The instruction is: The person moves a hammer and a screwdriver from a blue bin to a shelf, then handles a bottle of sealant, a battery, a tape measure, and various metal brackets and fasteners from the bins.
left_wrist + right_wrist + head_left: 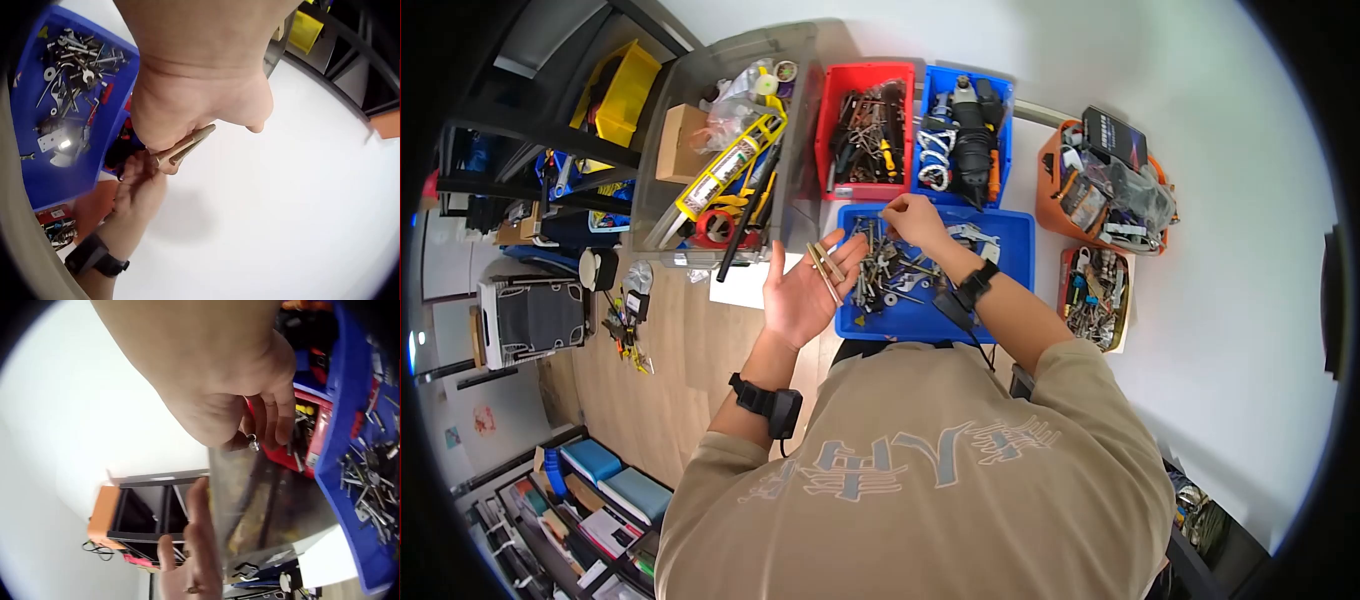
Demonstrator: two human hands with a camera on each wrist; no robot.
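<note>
My left hand (793,305) is palm up with its fingers extended, left of the blue tray (1012,290). Across those fingers lie two slim brass-coloured rods (824,274), also seen edge-on below the hand in the left wrist view. My right hand (917,222) is over the tray's far side, thumb and fingertips together. Between them it pinches a small shiny metal piece (253,444) with a ring-like end, its exact kind too small to make out. Mixed bolts, wrenches and washers (885,270) are heaped in the tray's left half.
Behind the tray stand a red bin (828,110) of tools and a blue bin (1006,150) with a power tool. A large clear tub (800,190) is at the left. To the right are an orange bin (1052,195) and a smaller box of parts (1097,300).
</note>
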